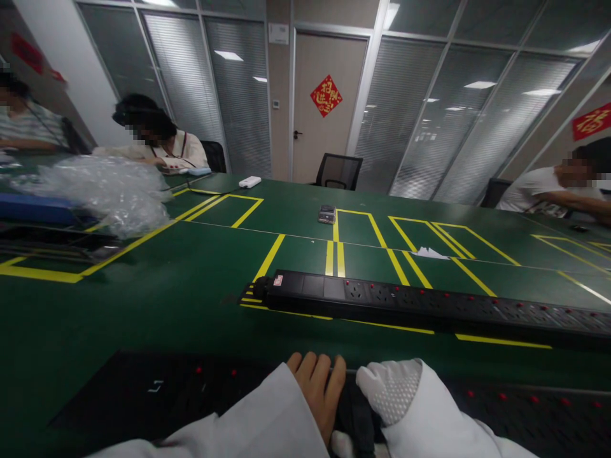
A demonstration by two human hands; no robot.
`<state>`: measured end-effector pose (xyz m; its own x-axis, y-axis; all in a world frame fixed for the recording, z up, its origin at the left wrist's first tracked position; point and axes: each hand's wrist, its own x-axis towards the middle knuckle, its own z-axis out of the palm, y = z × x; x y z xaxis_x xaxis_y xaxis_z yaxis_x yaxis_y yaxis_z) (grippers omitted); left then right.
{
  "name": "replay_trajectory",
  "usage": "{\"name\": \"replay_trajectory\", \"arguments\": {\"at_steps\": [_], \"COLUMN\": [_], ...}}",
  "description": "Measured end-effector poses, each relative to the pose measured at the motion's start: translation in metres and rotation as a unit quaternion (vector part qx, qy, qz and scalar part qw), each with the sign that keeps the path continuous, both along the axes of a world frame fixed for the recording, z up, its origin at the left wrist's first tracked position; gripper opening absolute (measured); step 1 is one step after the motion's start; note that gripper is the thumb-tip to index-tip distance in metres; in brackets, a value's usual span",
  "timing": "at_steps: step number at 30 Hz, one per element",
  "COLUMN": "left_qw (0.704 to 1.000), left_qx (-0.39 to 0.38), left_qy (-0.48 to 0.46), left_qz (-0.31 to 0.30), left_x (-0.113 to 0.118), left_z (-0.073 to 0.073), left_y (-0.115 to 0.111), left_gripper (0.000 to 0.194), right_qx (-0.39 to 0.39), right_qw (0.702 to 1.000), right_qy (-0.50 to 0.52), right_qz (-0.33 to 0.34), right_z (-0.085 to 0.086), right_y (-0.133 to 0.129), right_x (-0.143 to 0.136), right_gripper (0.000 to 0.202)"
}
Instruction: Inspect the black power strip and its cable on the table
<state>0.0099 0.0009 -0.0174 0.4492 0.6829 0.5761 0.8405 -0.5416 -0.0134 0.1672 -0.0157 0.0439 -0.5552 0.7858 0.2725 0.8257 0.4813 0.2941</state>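
Note:
A long black power strip [174, 385] with red indicator lights lies across the table close to me and runs under both hands. My left hand [319, 391] is bare, with its fingers together and bent over the strip's far edge. My right hand [392, 389], in a white dotted glove, is closed beside it. Between the hands is a dark strap-like piece [357, 416], with the gloved fingers around it; its exact kind is too dark to tell. A second black power strip [382, 292] with sockets and red lights lies farther off.
Yellow tape outlines [270, 261] mark the green table [205, 305]. Clear plastic wrapping [112, 191] is heaped at left beside a blue item [35, 208]. A small device [327, 214], a white box [249, 182] and crumpled paper [430, 253] lie farther back. Three people sit around the far sides.

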Motion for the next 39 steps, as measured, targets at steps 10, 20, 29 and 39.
{"name": "replay_trajectory", "arguments": {"at_steps": [10,20,29,39], "left_qw": [0.999,1.000,1.000,0.999], "left_qx": [-0.024,-0.012,-0.007,-0.031], "left_qy": [0.023,0.004,0.001,0.032], "left_qz": [-0.011,-0.010,0.001,0.000], "left_x": [-0.003,-0.002,-0.001,-0.002], "left_z": [0.008,0.005,0.003,0.008], "left_y": [-0.002,-0.001,-0.002,-0.002], "left_gripper": [0.027,0.026,0.029,0.028], "right_qx": [-0.051,-0.027,-0.016,-0.034], "right_qw": [0.999,1.000,1.000,0.999], "right_qy": [0.014,0.001,-0.014,0.002], "right_qz": [-0.007,0.011,0.012,0.035], "right_z": [-0.001,0.002,-0.001,-0.009], "right_y": [0.012,0.012,0.011,0.003], "right_x": [0.001,0.001,0.003,0.012], "right_gripper": [0.017,0.007,0.014,0.028]}}
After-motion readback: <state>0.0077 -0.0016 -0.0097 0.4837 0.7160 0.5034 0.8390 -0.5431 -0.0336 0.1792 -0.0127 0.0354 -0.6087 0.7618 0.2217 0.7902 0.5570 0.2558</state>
